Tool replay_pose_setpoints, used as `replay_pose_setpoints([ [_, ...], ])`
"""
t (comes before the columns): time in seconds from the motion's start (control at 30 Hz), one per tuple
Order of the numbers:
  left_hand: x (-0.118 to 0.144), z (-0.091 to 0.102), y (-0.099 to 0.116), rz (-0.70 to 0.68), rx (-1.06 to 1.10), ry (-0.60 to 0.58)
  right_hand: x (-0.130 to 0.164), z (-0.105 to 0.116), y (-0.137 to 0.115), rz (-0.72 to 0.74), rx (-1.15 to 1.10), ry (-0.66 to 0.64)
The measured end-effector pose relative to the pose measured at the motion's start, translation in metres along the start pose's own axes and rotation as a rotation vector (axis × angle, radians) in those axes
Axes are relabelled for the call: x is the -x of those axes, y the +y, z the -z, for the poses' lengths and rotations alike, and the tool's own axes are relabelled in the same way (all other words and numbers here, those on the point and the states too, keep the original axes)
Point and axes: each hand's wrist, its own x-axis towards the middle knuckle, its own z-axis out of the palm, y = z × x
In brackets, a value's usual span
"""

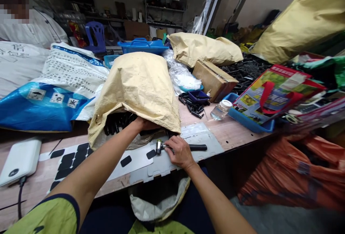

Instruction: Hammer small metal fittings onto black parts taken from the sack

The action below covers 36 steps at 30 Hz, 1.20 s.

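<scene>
A tan paper-like sack (140,83) lies on the table with its mouth towards me. Black slender parts (118,123) show inside its opening. My left hand (148,124) reaches into that mouth; its fingers are hidden under the sack's edge. Just outside the opening, my right hand (179,151) has its fingers curled around the shaft of a hammer (198,147). The hammer's metal head points left and its black grip points right, over a grey sheet (212,147). Black rounded pads (125,161) on white backing sheets lie left of the hammer.
A white power bank (20,162) with a cable sits at left, near a blue-white sack (48,97). Rightward stand a clear jar (221,110), a cardboard box (214,79) and a blue tray (258,124). An orange sack (293,176) is below the table. A person (35,25) is at far left.
</scene>
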Motion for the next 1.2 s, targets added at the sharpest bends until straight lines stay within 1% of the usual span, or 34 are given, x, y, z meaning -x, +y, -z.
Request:
replay_pose_setpoints([
  [0.07, 0.015, 0.004, -0.001, -0.006, -0.019, -0.023, 0.000, 0.000, 0.000, 0.002, 0.002, -0.001],
  [0.13, 0.030, 0.008, -0.002, -0.041, -0.146, -0.027, 0.000, 0.000, 0.000, 0.002, 0.005, -0.004],
  [0.23, 0.051, 0.011, -0.001, -0.084, -0.394, -0.002, -0.001, 0.000, -0.001, 0.004, 0.006, -0.001],
  [0.3, 0.063, 0.010, 0.002, -0.070, -0.536, 0.025, -0.001, 0.000, 0.000, 0.009, 0.009, 0.003],
  [0.37, 0.073, 0.007, 0.005, -0.020, -0.586, 0.058, -0.001, 0.000, 0.000, 0.015, 0.012, 0.006],
  [0.53, 0.096, -0.005, 0.014, 0.067, -0.553, 0.113, -0.001, -0.001, 0.000, 0.019, 0.007, 0.016],
  [0.63, 0.111, -0.012, 0.017, 0.149, -0.519, 0.173, -0.002, -0.001, -0.001, 0.020, 0.005, 0.024],
  [0.73, 0.125, -0.014, 0.020, 0.178, -0.498, 0.240, -0.002, -0.001, -0.001, 0.019, 0.009, 0.028],
  [0.8, 0.135, -0.013, 0.024, 0.171, -0.491, 0.313, -0.002, -0.001, -0.001, 0.017, 0.012, 0.026],
  [0.87, 0.145, -0.012, 0.030, 0.180, -0.479, 0.413, -0.002, -0.001, -0.001, 0.014, 0.016, 0.021],
  [0.93, 0.156, -0.016, 0.039, 0.246, -0.446, 0.521, -0.002, -0.001, -0.001, 0.012, 0.022, 0.018],
  [1.0, 0.168, -0.026, 0.049, 0.361, -0.399, 0.589, -0.002, -0.001, -0.001, 0.014, 0.027, 0.016],
  [1.03, 0.173, -0.033, 0.055, 0.428, -0.379, 0.596, -0.002, -0.001, -0.001, 0.016, 0.028, 0.017],
  [1.1, 0.182, -0.048, 0.064, 0.539, -0.349, 0.560, -0.002, -0.002, 0.000, 0.018, 0.025, 0.019],
  [1.13, 0.186, -0.055, 0.068, 0.566, -0.336, 0.529, -0.002, -0.002, 0.000, 0.019, 0.022, 0.019],
  [1.2, 0.192, -0.065, 0.072, 0.545, -0.297, 0.477, -0.002, -0.002, 0.001, 0.018, 0.019, 0.018],
])
